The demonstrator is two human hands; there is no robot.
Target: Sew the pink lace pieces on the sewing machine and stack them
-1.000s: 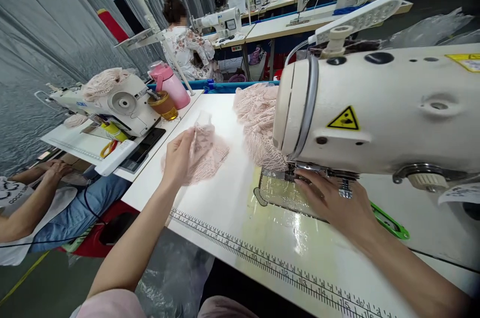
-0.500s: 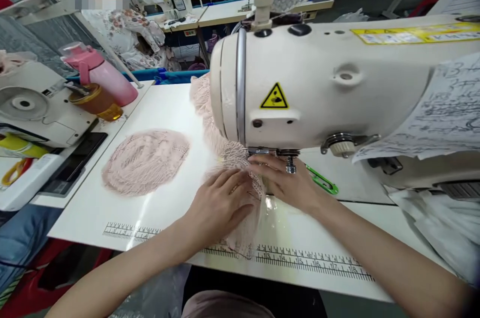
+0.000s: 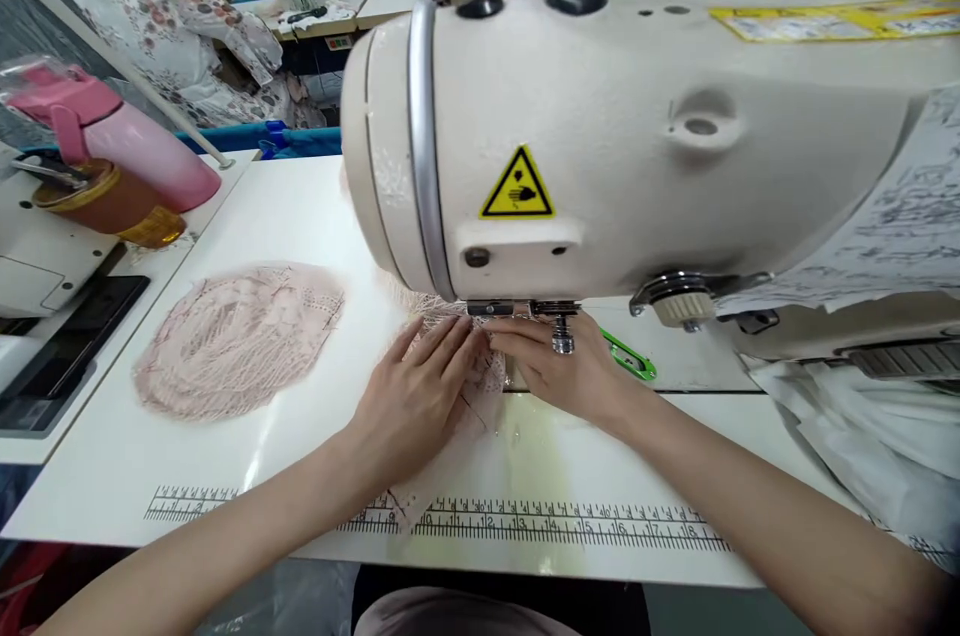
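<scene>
Pale pink lace fabric [image 3: 487, 388] lies under the head of a cream sewing machine [image 3: 615, 146] and trails toward the table's front edge. My left hand [image 3: 416, 391] rests flat on this lace with its fingers stretched toward the presser area. Close by on the right, my right hand [image 3: 559, 361] lies with extended fingers at the lace's edge, partly behind the machine's metal parts. The needle is hidden from view. Beside my right hand are green thread snips [image 3: 630, 356]. A round pile of pink lace pieces [image 3: 240, 341] sits left of my left hand.
A printed ruler [image 3: 517, 521] runs along the table's front. At the left stand a pink bottle [image 3: 142, 141] and an amber cup [image 3: 112, 206], near a dark phone-like slab [image 3: 86, 336]. White cloth [image 3: 862, 446] is bunched at right. A person in a floral top [image 3: 187, 46] is beyond.
The view has shifted closer to the machine. The lace's trailing end has swung left along the ruler, and my left hand's fingers have straightened toward the presser area.
</scene>
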